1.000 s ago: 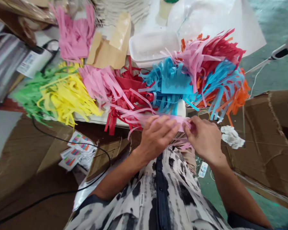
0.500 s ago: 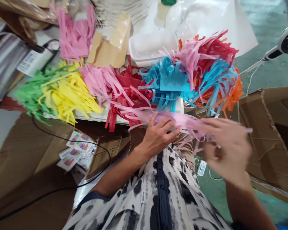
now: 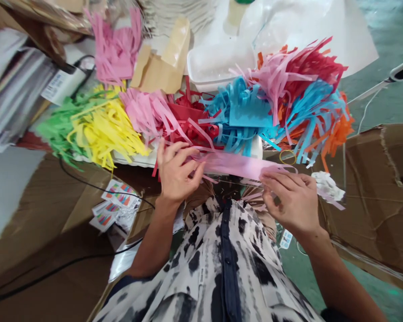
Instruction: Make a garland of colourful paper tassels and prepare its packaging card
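Pink strip [image 3: 233, 165] near table [image 3: 147, 159] (green floor [image 3: 396, 103])

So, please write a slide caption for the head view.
Left hand and right hand at pink fringed material, beside colourful fringed bundles.

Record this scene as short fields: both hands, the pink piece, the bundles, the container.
Left hand: by the left part of the thin pink fringed sheet; grip unclear
Right hand: fingertips on the sheet's right part
Sheet: spans the gap between hands
Bundles: green fringed bundle, yellow fringed bundle, blue fringed bundle
Container: whitish rectangular plastic tub, beyond the blue bundle
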Motion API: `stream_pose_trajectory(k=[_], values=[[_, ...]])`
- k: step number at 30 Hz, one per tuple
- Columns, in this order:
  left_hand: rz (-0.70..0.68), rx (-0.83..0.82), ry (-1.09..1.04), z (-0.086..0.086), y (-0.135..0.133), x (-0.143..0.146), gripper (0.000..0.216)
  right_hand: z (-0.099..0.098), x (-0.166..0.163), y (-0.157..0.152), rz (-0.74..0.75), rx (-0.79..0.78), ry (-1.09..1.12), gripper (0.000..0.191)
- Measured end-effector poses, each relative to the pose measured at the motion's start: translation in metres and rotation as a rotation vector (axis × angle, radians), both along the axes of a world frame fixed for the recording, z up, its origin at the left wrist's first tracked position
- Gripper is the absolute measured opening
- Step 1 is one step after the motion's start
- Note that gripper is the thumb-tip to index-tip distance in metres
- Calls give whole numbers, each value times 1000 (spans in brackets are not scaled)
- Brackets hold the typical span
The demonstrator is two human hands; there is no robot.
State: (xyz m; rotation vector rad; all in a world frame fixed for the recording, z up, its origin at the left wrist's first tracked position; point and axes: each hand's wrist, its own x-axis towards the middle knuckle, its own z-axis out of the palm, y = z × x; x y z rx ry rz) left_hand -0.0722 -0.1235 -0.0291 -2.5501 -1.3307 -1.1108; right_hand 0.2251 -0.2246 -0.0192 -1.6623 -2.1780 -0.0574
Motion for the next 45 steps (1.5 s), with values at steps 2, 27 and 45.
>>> stream_pose_trajectory(k=[2, 27, 45], values=[[34, 31, -58, 4, -3, 10, 9, -1, -1, 1, -5, 8, -1, 19], [-63, -364, 45, -5, -24, 52, 16, 2, 11, 7, -164, -155, 42, 27], [-44, -200, 102, -6, -17, 64, 24, -4, -8, 10, -257, -11, -121, 21]])
